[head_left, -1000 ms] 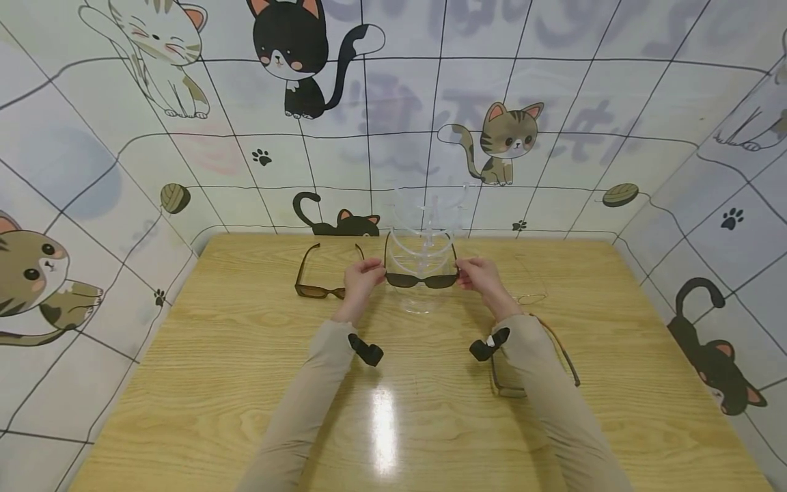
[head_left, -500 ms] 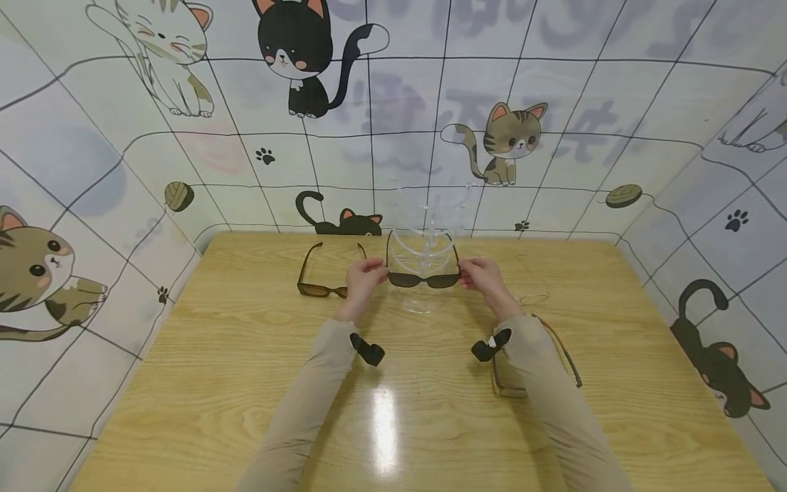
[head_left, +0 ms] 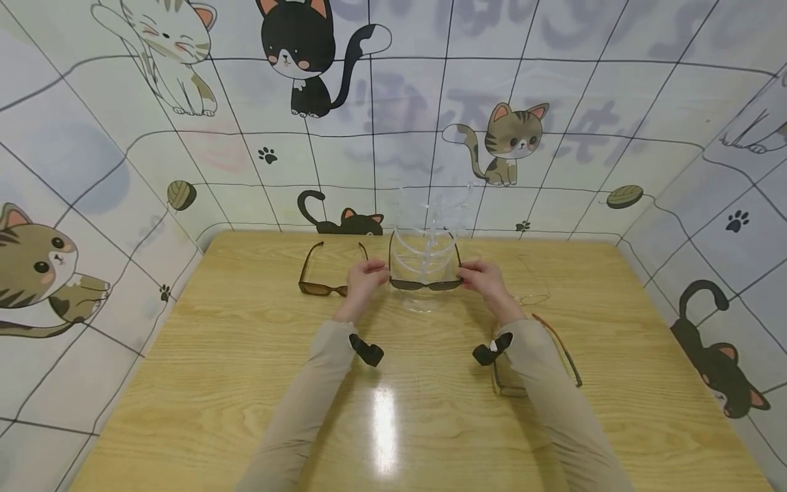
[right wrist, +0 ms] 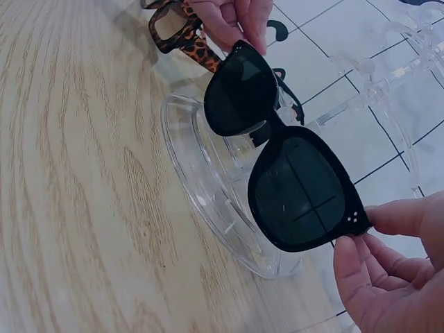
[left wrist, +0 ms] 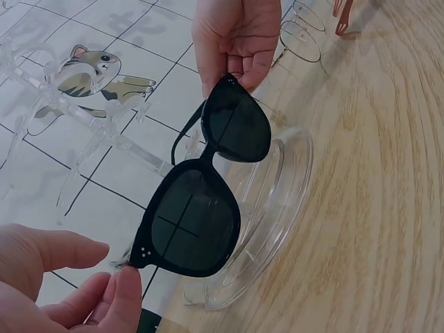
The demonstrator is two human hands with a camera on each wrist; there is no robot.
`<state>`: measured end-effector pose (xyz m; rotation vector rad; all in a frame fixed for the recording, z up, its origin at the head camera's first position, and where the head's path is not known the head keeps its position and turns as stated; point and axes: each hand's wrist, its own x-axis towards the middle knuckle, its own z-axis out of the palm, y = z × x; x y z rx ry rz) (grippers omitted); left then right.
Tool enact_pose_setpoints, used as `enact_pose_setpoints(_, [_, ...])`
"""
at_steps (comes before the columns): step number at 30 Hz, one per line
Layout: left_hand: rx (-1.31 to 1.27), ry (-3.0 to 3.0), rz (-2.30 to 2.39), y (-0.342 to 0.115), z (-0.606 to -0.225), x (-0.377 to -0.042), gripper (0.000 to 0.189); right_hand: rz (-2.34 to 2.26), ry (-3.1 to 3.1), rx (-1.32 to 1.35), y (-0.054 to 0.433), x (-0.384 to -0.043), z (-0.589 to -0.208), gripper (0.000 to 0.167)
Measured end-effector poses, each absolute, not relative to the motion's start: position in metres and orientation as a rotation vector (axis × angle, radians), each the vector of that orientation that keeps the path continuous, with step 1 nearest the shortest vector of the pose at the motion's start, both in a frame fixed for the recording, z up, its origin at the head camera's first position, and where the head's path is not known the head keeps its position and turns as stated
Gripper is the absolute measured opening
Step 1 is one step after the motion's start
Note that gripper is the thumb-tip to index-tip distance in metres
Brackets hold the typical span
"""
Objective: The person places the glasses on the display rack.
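Black sunglasses (head_left: 424, 284) with dark lenses are at a clear acrylic display stand (head_left: 428, 254), their temples reaching back on either side of it. My left hand (head_left: 364, 283) holds their left front corner near the hinge; in the left wrist view its fingertips (left wrist: 126, 284) are at the corner, the thumb slightly higher. The right hand (head_left: 484, 281) pinches the opposite corner between thumb and fingers, plainly seen in the right wrist view beside the dark lens (right wrist: 298, 191). The stand's round clear base (right wrist: 201, 187) shows below the lenses.
Brown-lensed, tortoiseshell-patterned sunglasses (head_left: 316, 290) lie left of the stand, partly behind the left hand. Thin wire-framed glasses (head_left: 532, 298) lie to the right. Another pair of glasses (head_left: 512, 391) sits under the right forearm. A cat-print wall covering (head_left: 406, 160) rises behind the wooden table (head_left: 246, 383).
The front of the black sunglasses has tilted and dipped slightly, so the lenses look narrower from above. Both hands stay at the corners; the head view has shifted a little.
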<state>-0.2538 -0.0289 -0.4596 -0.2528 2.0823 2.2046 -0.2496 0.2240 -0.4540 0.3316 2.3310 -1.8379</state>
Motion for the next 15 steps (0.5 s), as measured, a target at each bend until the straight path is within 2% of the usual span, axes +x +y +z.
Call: enact_pose_setpoints(15, [-0.331,2.037,2.253,-0.0224,-0.4536,-0.2608,0.024,-1.949,2.256,0.386,0.2208,-0.2588,-0.4472,0.039])
